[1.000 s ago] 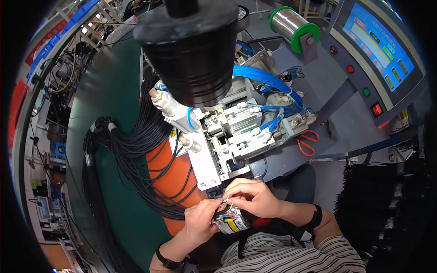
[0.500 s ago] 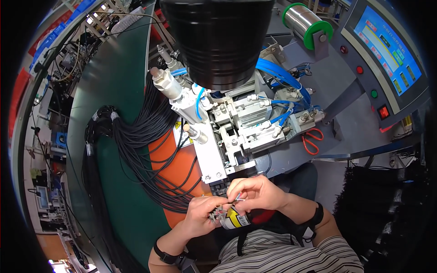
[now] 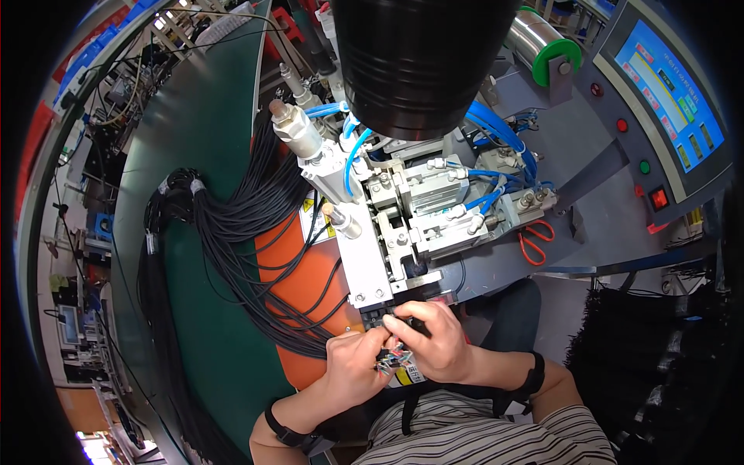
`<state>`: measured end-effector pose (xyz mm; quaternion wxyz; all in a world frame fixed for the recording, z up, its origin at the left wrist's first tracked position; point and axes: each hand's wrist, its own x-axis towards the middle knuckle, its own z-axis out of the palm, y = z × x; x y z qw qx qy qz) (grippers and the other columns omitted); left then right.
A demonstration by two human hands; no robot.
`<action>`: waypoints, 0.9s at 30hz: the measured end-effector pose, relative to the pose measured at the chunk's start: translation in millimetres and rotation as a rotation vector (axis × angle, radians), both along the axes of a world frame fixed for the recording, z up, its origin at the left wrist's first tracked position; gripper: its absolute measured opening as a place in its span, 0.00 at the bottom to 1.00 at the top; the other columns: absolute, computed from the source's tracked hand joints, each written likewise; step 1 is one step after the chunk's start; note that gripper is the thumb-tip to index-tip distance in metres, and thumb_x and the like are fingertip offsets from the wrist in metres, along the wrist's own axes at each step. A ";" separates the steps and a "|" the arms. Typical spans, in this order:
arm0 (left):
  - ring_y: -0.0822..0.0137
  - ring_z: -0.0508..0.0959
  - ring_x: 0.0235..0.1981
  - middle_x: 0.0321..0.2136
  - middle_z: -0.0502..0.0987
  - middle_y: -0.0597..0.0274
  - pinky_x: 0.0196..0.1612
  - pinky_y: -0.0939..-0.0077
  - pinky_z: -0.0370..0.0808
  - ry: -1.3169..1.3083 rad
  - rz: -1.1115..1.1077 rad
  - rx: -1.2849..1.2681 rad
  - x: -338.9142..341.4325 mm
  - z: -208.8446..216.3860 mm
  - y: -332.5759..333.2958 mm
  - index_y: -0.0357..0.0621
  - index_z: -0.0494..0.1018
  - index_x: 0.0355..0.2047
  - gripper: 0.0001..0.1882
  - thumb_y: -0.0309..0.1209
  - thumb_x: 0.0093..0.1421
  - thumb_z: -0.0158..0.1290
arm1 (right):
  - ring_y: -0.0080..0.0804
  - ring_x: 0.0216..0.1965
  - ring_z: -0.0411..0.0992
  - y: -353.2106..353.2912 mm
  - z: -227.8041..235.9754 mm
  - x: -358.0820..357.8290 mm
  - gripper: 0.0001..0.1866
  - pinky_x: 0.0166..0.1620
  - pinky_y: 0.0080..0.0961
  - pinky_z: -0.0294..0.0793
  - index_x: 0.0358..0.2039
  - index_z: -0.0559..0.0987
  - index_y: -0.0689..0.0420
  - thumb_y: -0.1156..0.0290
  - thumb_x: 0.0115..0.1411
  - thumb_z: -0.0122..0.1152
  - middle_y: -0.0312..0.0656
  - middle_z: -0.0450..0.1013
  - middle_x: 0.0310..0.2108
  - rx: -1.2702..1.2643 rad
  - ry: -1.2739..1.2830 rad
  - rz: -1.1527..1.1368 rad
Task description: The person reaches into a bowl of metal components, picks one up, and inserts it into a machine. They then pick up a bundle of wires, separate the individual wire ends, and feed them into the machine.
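Note:
Close together in front of the machine's front end, my two hands are both closed. My left hand grips a bunch of cable ends, their thin coloured wires splaying out between the hands. With thumb and forefinger, my right hand pinches a cable end at the dark fixture; the fingers partly hide it. Many black cables run from the green mat over an orange surface towards my left hand. Below the hands a yellow and white label shows in part.
Ahead stands the metal machine with blue air hoses. A black cylinder hangs over it. Red-handled scissors lie to its right, below a solder wire spool and a touch screen panel. A green mat covers the left table.
My hands have moved slightly forward, up to the machine's front fixture. The right hand has turned over, fingers now pointing at the fixture. The view has shifted a little.

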<state>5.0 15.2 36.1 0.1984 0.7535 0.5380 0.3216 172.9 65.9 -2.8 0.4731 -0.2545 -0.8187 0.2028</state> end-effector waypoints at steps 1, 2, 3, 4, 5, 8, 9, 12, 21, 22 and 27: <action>0.58 0.75 0.17 0.18 0.74 0.59 0.22 0.69 0.70 0.029 -0.001 0.015 0.7 -0.7 0.1 0.41 0.72 0.34 0.15 0.24 0.45 0.63 | 0.27 0.33 0.74 0.6 -0.6 2.3 0.12 0.38 0.22 0.74 0.45 0.79 0.63 0.79 0.60 0.60 0.44 0.73 0.36 -0.001 -0.002 0.001; 0.58 0.75 0.17 0.18 0.73 0.59 0.21 0.68 0.70 0.058 -0.003 0.030 1.3 -1.3 0.3 0.41 0.72 0.33 0.15 0.25 0.44 0.63 | 0.27 0.33 0.75 2.6 -1.4 6.7 0.12 0.38 0.22 0.74 0.46 0.79 0.64 0.79 0.60 0.59 0.43 0.73 0.36 -0.325 0.131 0.129; 0.58 0.75 0.17 0.18 0.73 0.59 0.21 0.68 0.70 0.056 -0.002 0.029 1.5 -1.7 0.8 0.41 0.72 0.33 0.15 0.25 0.44 0.63 | 0.27 0.34 0.75 5.1 -2.3 11.6 0.12 0.38 0.21 0.74 0.46 0.78 0.64 0.79 0.61 0.59 0.43 0.73 0.36 -0.649 0.265 0.256; 0.58 0.75 0.17 0.18 0.73 0.59 0.21 0.69 0.70 0.055 -0.013 0.041 1.6 -2.0 1.6 0.41 0.72 0.33 0.15 0.25 0.44 0.63 | 0.27 0.34 0.75 7.5 -3.0 15.1 0.12 0.39 0.21 0.74 0.46 0.78 0.65 0.80 0.61 0.58 0.43 0.73 0.37 -0.973 0.399 0.381; 0.58 0.75 0.17 0.18 0.73 0.59 0.21 0.69 0.70 0.056 -0.024 0.053 1.4 -2.2 2.6 0.41 0.72 0.33 0.15 0.24 0.44 0.63 | 0.27 0.34 0.75 10.0 -4.2 17.0 0.12 0.39 0.21 0.74 0.46 0.78 0.65 0.80 0.61 0.58 0.43 0.73 0.37 -0.974 0.399 0.380; 0.58 0.75 0.17 0.17 0.73 0.60 0.21 0.69 0.70 0.040 -0.038 0.058 0.6 -4.0 3.8 0.41 0.72 0.33 0.15 0.24 0.44 0.63 | 0.23 0.36 0.74 17.7 -9.4 20.6 0.12 0.38 0.16 0.73 0.48 0.78 0.63 0.77 0.65 0.55 0.41 0.74 0.38 -1.399 0.595 0.705; 0.58 0.75 0.17 0.17 0.73 0.60 0.21 0.69 0.70 0.023 -0.039 0.052 0.1 -5.1 4.2 0.41 0.72 0.33 0.15 0.24 0.44 0.63 | 0.23 0.36 0.74 19.2 -10.8 21.4 0.12 0.38 0.16 0.73 0.48 0.78 0.63 0.77 0.65 0.55 0.41 0.74 0.38 -1.399 0.596 0.704; 0.59 0.75 0.17 0.17 0.73 0.60 0.21 0.69 0.70 -0.011 -0.063 0.028 -1.8 -6.6 6.2 0.41 0.72 0.33 0.15 0.25 0.44 0.63 | 0.21 0.34 0.74 23.3 -12.4 24.0 0.11 0.35 0.14 0.72 0.46 0.79 0.64 0.77 0.65 0.54 0.40 0.75 0.39 -1.408 0.501 0.689; 0.60 0.74 0.16 0.17 0.73 0.63 0.22 0.69 0.70 0.087 -0.132 -0.035 -0.6 -1.8 1.7 0.42 0.73 0.35 0.17 0.26 0.42 0.63 | 0.21 0.23 0.73 33.6 -1.7 27.3 0.07 0.24 0.19 0.70 0.36 0.80 0.63 0.74 0.60 0.60 0.39 0.75 0.30 -0.772 0.062 0.462; 0.61 0.74 0.16 0.17 0.72 0.63 0.22 0.69 0.70 0.134 -0.109 -0.022 0.4 -2.3 0.3 0.42 0.74 0.35 0.18 0.25 0.41 0.63 | 0.24 0.21 0.73 32.8 1.7 26.0 0.06 0.23 0.21 0.70 0.33 0.78 0.63 0.74 0.58 0.60 0.39 0.73 0.28 -0.595 -0.019 0.369; 0.61 0.74 0.20 0.22 0.73 0.63 0.24 0.69 0.71 0.318 -0.028 0.011 2.3 2.8 -2.5 0.40 0.75 0.42 0.26 0.24 0.37 0.62 | 0.36 0.19 0.71 27.0 8.1 16.3 0.06 0.22 0.30 0.71 0.25 0.74 0.60 0.72 0.53 0.61 0.41 0.67 0.22 -0.193 -0.264 0.103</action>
